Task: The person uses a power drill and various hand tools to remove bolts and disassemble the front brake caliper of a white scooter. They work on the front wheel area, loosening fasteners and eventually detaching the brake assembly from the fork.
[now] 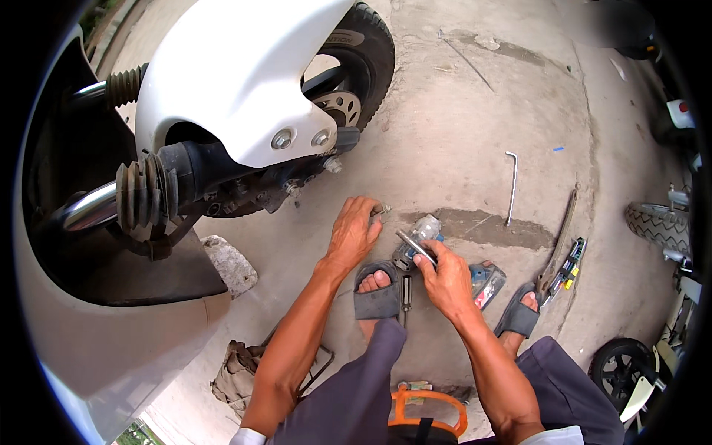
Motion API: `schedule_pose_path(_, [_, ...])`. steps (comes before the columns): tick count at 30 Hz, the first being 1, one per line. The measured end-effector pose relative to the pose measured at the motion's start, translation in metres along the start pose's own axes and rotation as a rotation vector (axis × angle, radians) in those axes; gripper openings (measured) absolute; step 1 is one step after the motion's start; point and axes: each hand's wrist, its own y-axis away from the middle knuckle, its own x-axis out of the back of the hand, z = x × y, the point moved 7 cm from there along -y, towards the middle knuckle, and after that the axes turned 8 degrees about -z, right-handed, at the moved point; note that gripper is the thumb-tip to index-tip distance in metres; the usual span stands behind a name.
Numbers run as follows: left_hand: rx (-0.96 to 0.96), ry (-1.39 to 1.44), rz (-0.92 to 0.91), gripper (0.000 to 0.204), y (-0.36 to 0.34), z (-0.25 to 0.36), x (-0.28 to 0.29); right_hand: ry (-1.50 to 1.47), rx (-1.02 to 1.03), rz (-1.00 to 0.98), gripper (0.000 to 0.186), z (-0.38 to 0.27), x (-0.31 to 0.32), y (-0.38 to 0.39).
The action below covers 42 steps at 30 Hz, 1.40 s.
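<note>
My left hand (354, 228) is closed in a pinch on a small, dull piece (383, 211) at its fingertips, too small to name. My right hand (446, 279) is wrapped round a short shiny metal rod (413, 245), which points up and left. Just beyond the rod lies a clear plastic bottle (426, 225) on the concrete. A second bottle with blue on it (486, 283) lies right of my right hand. Left of my hands stands a motorbike's front end, with a white fender (222, 74), a black tyre (378, 55) and a brake disc (340, 106).
A screwdriver (406, 294) lies between my feet. An L-shaped metal rod (512, 185), a long rusty bar (565, 241) and several tools in a tray (569, 268) lie to the right. Near me are an orange frame (460, 424) and a brown bag (236, 374). Other motorbikes' wheels (658, 225) stand far right.
</note>
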Motion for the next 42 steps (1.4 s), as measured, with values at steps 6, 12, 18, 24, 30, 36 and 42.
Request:
schedule_pose_path(6, [0.317, 0.496, -0.072, 0.015, 0.024, -0.009, 0.029, -0.017, 0.153, 0.012, 0.023, -0.012, 0.003, -0.014])
schedule_pose_path(12, [0.313, 0.499, -0.147, 0.013, 0.045, -0.024, 0.043, 0.012, 0.234, -0.085, 0.021, -0.039, -0.018, -0.015])
schedule_pose_path(18, [0.379, 0.577, -0.198, 0.015, 0.053, -0.023, 0.060, -0.145, 0.313, -0.134, 0.022, -0.046, -0.028, -0.020])
schedule_pose_path(24, [0.393, 0.820, -0.134, 0.017, 0.054, -0.011, 0.072, -0.927, -0.121, -0.629, 0.029, -0.038, -0.061, -0.013])
schedule_pose_path(30, [0.516, 1.301, 0.225, 0.019, 0.041, -0.010, 0.073, -0.740, 0.070, -0.244, 0.030, -0.074, -0.048, -0.011])
schedule_pose_path(36, [0.434, 1.552, 0.372, 0.013, 0.024, -0.007, 0.078, -0.675, 0.197, -0.084, 0.030, -0.093, -0.042, -0.023])
schedule_pose_path(42, [0.453, 1.550, 0.433, 0.010, 0.020, -0.014, 0.085, -0.556, 0.262, -0.046, 0.028, -0.115, -0.032, -0.026])
